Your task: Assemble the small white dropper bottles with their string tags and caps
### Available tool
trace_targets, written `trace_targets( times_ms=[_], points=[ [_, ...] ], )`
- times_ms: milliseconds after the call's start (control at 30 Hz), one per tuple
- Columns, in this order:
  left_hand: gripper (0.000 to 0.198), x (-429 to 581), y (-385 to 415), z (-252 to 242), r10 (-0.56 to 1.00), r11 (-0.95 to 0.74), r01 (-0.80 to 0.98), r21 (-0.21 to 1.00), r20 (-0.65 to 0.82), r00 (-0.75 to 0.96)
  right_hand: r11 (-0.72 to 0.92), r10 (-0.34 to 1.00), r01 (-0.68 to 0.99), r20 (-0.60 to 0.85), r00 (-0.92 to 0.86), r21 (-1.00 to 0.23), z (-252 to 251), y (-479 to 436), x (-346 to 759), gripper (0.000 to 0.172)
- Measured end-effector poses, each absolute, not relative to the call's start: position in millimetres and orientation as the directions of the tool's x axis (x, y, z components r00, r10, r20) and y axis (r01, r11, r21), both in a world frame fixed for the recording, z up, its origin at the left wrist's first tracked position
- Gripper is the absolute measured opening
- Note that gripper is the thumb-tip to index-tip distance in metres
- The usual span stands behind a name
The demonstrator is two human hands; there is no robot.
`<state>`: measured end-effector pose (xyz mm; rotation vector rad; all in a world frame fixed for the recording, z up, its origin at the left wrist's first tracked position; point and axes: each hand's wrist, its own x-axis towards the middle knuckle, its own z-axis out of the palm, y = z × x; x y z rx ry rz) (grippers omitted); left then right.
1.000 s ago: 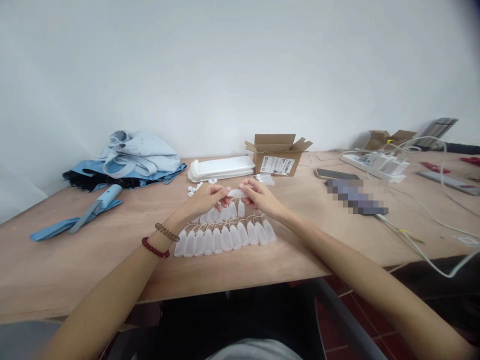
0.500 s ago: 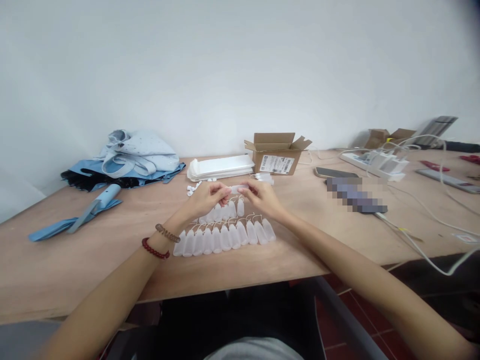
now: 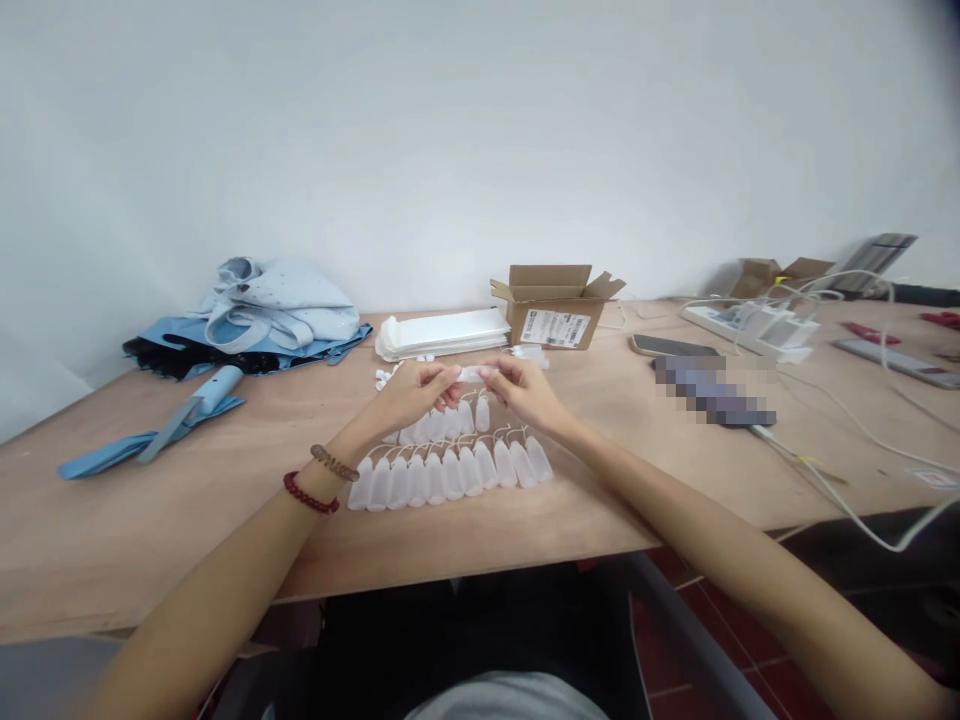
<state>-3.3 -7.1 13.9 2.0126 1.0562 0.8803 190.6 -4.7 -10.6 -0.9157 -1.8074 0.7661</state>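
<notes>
My left hand (image 3: 413, 392) and my right hand (image 3: 522, 387) meet above the wooden table (image 3: 150, 540), both pinching one small translucent white bottle (image 3: 469, 374) held sideways between them. Just below the hands lie two rows of several similar small white bottles (image 3: 450, 472), side by side, tips pointing away from me. A few tiny white caps (image 3: 384, 378) lie scattered just beyond my left hand. Two bead bracelets sit on my left wrist (image 3: 322, 480).
A stack of flat white packets (image 3: 442, 333) and an open cardboard box (image 3: 555, 305) stand behind the hands. A blue folded umbrella (image 3: 161, 430) and light blue cloth (image 3: 277, 305) lie left. Phones (image 3: 664, 346), a power strip (image 3: 754, 328) and cables (image 3: 840, 440) fill the right side.
Both hands have stayed together on the small bottle, lifting it slightly and shifting their fingers; the rows of bottles on the table have not moved.
</notes>
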Motion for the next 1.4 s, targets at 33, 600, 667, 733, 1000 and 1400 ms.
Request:
trace_targets(
  times_ms=[33, 600, 667, 733, 1000, 1400],
  points=[
    [0.043, -3, -7, 14, 0.862, -0.428, 0.391, 0.815, 0.239, 0.446, 0.528, 0.843, 0.271, 0.459, -0.281, -0.805, -11, -5, 191, 0.034],
    [0.029, -5, -3, 12, 0.749, -0.657, 0.592, 0.466, 0.488, 0.447, 0.361, 0.910, 0.210, 0.295, -0.290, -0.909, -8, 10, 201, 0.043],
    [0.029, -9, 3, 9, 0.783, -0.609, 0.616, 0.499, 0.501, 0.368, 0.470, 0.882, 0.392, 0.433, -0.184, -0.791, -12, 23, 214, 0.037],
    [0.031, -13, 8, 7, 0.814, -0.552, 0.657, 0.513, 0.502, 0.292, 0.488, 0.851, 0.579, 0.505, -0.147, -0.653, -18, 37, 231, 0.025],
    [0.030, -18, 15, 2, 0.811, -0.522, 0.714, 0.465, 0.531, 0.247, 0.293, 0.915, 0.844, 0.387, -0.111, -0.450, -38, 73, 281, 0.023],
    [0.025, -20, 18, -1, 0.793, -0.523, 0.738, 0.427, 0.562, 0.236, 0.269, 0.890, 0.934, 0.430, -0.148, -0.236, -47, 83, 287, 0.025]
  ],
)
